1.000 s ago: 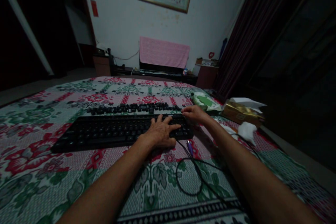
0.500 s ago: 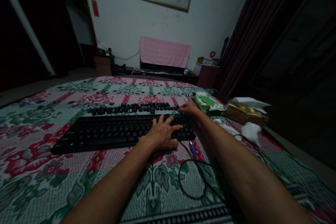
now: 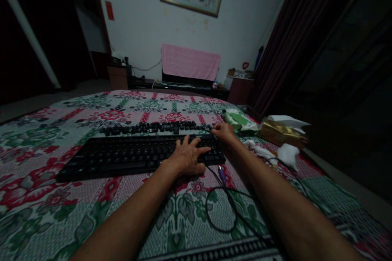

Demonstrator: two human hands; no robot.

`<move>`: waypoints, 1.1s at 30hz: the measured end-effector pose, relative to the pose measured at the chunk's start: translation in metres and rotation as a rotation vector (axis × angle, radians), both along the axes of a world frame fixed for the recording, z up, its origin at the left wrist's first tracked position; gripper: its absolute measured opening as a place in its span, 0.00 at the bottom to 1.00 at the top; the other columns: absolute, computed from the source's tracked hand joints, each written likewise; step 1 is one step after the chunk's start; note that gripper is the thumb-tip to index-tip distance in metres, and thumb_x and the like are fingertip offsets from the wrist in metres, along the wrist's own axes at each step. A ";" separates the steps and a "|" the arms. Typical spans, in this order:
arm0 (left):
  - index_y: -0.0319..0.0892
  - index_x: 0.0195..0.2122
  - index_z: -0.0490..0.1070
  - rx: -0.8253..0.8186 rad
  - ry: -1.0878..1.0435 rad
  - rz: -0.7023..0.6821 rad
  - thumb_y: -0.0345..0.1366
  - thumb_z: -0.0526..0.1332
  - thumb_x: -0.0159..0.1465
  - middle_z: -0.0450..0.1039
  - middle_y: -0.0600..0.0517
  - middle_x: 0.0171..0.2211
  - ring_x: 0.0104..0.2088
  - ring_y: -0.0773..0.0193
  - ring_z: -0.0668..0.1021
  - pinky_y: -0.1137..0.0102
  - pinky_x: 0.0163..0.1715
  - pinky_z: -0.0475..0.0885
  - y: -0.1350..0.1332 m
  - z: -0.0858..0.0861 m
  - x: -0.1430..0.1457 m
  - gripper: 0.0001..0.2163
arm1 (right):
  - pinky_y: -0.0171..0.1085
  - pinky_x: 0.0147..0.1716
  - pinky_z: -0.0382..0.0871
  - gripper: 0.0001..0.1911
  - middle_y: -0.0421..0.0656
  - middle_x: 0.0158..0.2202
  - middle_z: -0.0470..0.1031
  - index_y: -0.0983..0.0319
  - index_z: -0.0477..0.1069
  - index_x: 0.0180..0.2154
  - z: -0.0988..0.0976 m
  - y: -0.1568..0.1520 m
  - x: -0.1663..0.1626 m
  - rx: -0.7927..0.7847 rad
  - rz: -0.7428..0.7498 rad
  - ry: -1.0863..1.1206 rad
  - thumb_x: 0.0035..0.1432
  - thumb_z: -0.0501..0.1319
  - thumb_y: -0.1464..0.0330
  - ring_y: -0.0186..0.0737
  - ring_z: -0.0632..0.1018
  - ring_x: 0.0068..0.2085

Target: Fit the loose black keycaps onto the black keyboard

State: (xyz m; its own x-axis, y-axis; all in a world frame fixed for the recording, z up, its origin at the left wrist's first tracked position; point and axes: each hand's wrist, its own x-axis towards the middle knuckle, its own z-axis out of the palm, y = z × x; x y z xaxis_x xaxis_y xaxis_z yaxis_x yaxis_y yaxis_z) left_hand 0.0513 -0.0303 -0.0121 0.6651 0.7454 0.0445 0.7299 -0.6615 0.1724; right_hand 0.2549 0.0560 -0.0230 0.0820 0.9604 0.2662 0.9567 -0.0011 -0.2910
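A black keyboard (image 3: 122,155) lies on the patterned cloth in front of me. My left hand (image 3: 187,155) rests on its right part, fingers spread and open. Behind the keyboard runs a row of loose black keycaps (image 3: 153,127). At the right end of that row is my right hand (image 3: 225,132), its fingertips pinched together on a small dark keycap (image 3: 210,127), partly covered by the fingers. The black cable (image 3: 234,208) loops on the cloth near me, with a purple plug (image 3: 221,174) just below the keyboard's right end.
To the right are a green-and-white wipes pack (image 3: 240,120), a gold tissue box (image 3: 277,132) and crumpled white tissue (image 3: 288,155). The flowered cloth (image 3: 45,151) covers the whole surface. Beyond it, a pink towel (image 3: 190,62) hangs over a screen on a low cabinet.
My right hand has shifted slightly and a small keycap now shows at its fingertips. The left hand keeps its place on the keyboard. The view has moved a little.
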 end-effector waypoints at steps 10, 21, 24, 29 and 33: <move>0.58 0.55 0.48 0.005 -0.057 -0.019 0.48 0.54 0.49 0.45 0.54 0.58 0.56 0.42 0.49 0.45 0.48 0.49 0.003 -0.003 -0.002 0.30 | 0.33 0.32 0.63 0.13 0.43 0.30 0.75 0.64 0.72 0.33 0.012 -0.050 -0.015 0.181 0.087 0.144 0.45 0.56 0.66 0.37 0.73 0.32; 0.44 0.59 0.39 -0.009 -0.184 0.025 0.51 0.53 0.50 0.52 0.47 0.57 0.56 0.47 0.52 0.53 0.50 0.52 0.007 -0.005 -0.005 0.37 | 0.31 0.25 0.62 0.08 0.41 0.25 0.73 0.63 0.71 0.27 0.026 -0.074 -0.036 0.104 0.144 0.266 0.42 0.58 0.67 0.33 0.71 0.26; 0.45 0.55 0.51 -0.006 -0.308 0.052 0.50 0.53 0.51 0.62 0.48 0.50 0.51 0.50 0.61 0.58 0.47 0.58 0.009 -0.005 -0.004 0.31 | 0.30 0.21 0.61 0.07 0.38 0.20 0.69 0.64 0.68 0.25 0.025 -0.073 -0.036 -0.007 0.167 0.478 0.40 0.60 0.68 0.30 0.68 0.21; 0.43 0.37 0.70 -0.063 -0.680 0.123 0.45 0.48 0.57 0.71 0.53 0.31 0.33 0.65 0.72 0.72 0.32 0.64 0.018 -0.005 0.001 0.17 | 0.28 0.17 0.59 0.10 0.34 0.17 0.64 0.64 0.64 0.26 0.028 -0.076 -0.041 -0.184 0.256 0.879 0.38 0.61 0.68 0.26 0.64 0.17; 0.39 0.29 0.71 -0.159 -0.931 0.202 0.44 0.51 0.54 0.69 0.54 0.23 0.26 0.69 0.70 0.76 0.24 0.61 0.026 -0.006 0.002 0.15 | 0.29 0.20 0.61 0.11 0.34 0.18 0.64 0.64 0.63 0.26 0.027 -0.080 -0.051 -0.194 0.317 0.954 0.38 0.62 0.67 0.27 0.66 0.19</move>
